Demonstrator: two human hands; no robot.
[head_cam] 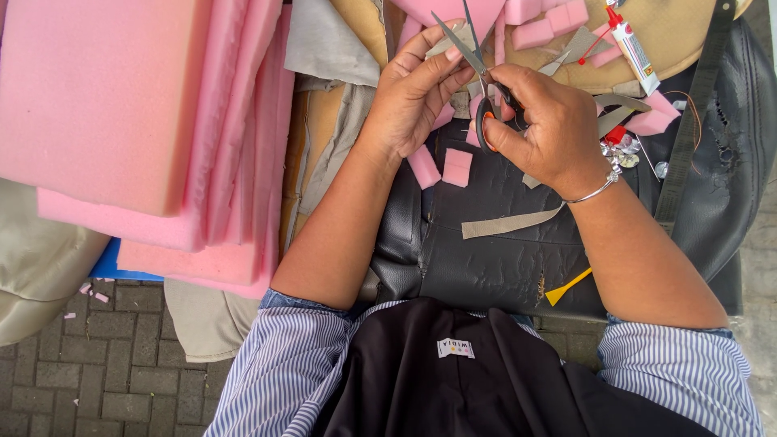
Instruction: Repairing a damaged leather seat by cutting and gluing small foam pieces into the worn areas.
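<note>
Mostly hidden, the scrap (pixel 443 47) is pinched in the left hand (pixel 413 93), while the right hand (pixel 546 121) grips open scissors (pixel 477 69).

Foam sheets (pixel 121 105) left; glue tube (pixel 632 44) right, behind hands.

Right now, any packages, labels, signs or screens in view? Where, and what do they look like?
Glue tube: top right, lying on the tan board beside pink foam bits; slim, white with a red cap and printed label.
Clothing tag: bottom centre, on the black garment; small white rectangle with dark print and coloured dots.
No signs or screens.
</note>
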